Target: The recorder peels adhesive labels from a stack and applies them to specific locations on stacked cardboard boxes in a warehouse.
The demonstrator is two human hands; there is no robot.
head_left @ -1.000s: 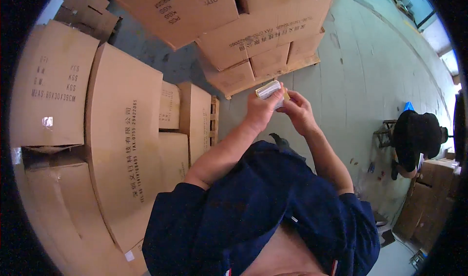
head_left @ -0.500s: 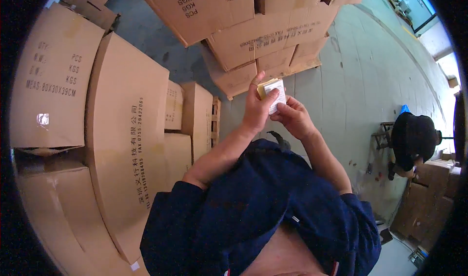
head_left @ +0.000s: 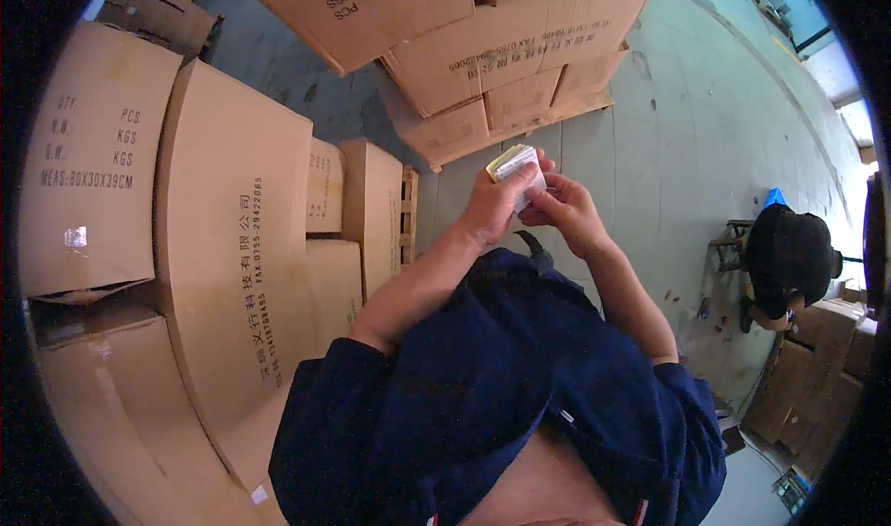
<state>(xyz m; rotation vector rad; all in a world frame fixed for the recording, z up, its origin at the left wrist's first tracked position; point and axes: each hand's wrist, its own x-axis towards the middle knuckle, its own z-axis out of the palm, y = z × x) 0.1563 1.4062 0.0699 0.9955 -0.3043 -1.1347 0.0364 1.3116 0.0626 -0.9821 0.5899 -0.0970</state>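
I hold a small stack of white and pale yellow paper slips [head_left: 516, 168] out in front of my chest. My left hand [head_left: 492, 206] grips the stack from the left side and below. My right hand [head_left: 560, 207] touches the stack's right edge with its fingertips, thumb toward the papers. Both forearms are bare below the short sleeves of my dark blue shirt [head_left: 501, 387]. The lower part of the stack is hidden behind my fingers.
Tall cardboard boxes [head_left: 232, 247] stand close on my left. More boxes [head_left: 483, 43] sit on a wooden pallet [head_left: 566, 113] ahead. Grey concrete floor [head_left: 705, 136] lies to the right. Another person in black [head_left: 789, 261] crouches at the right by more cartons [head_left: 817, 368].
My hands with the paper stack have dropped a little lower and closer to my body. The view has shifted slightly, so the boxes ahead sit higher in the picture.
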